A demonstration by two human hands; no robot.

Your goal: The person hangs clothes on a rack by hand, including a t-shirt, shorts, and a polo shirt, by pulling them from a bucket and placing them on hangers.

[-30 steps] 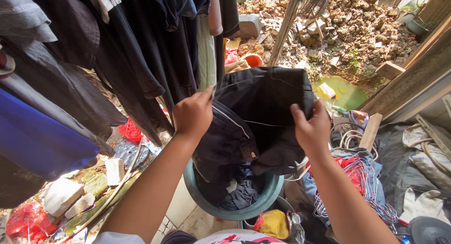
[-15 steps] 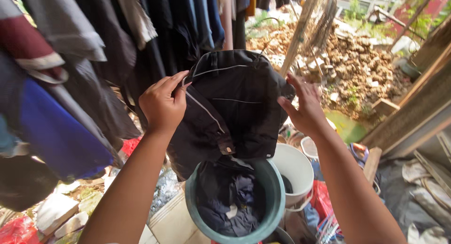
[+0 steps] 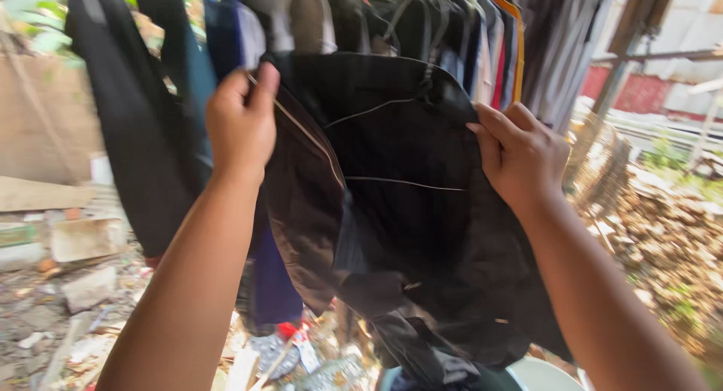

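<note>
My left hand (image 3: pixel 242 123) has its grip pinched shut on the upper left edge of the black garment (image 3: pixel 399 210), and my right hand (image 3: pixel 520 156) clamps its upper right edge, so it hangs spread between them at chest height. It looks soft and limp, likely damp and a bit heavy; the top hem seems the surest place to hold. Its lower end drops out of view. Behind it hangs a row of clothes (image 3: pixel 422 22), blurred.
</note>
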